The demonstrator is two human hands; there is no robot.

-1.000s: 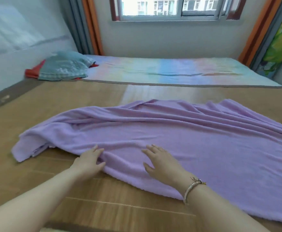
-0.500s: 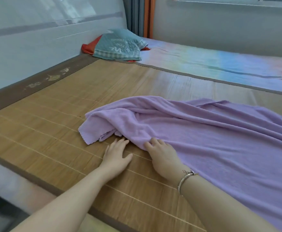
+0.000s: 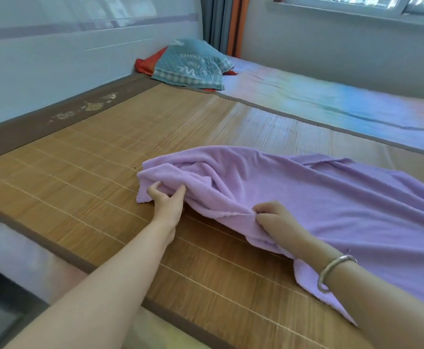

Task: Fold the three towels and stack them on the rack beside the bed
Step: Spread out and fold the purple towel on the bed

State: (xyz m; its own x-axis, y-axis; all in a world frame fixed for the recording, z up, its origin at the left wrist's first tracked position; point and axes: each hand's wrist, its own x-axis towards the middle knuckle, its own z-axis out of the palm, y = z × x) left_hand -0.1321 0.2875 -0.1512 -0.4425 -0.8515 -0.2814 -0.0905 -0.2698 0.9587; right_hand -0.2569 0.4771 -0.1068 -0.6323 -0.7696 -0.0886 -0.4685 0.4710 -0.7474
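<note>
Clearly the rumpled lilac terry towel (image 3: 294, 197) lies on the bamboo bed mat (image 3: 105, 177); the left hand (image 3: 167, 200) pinches its bunched left corner, the right hand (image 3: 274, 217) pinches the near hem. Best pull both taut, flattening wrinkles first.

A purple towel (image 3: 306, 202) lies rumpled across a bamboo mat (image 3: 100, 172) that fills the middle and lower left of the frame. The left hand (image 3: 167, 200), at centre, grips the towel's bunched left end, fingers curled into the folds. The right hand (image 3: 274, 217), right of centre, pinches the towel's near edge and lifts it slightly off the mat; a silver bangle (image 3: 332, 273) circles that wrist. At upper centre a teal quilted cloth (image 3: 193, 66) rests on a red cloth (image 3: 148, 64) beside a pastel sheet (image 3: 332, 102) stretching to the upper right.
</note>
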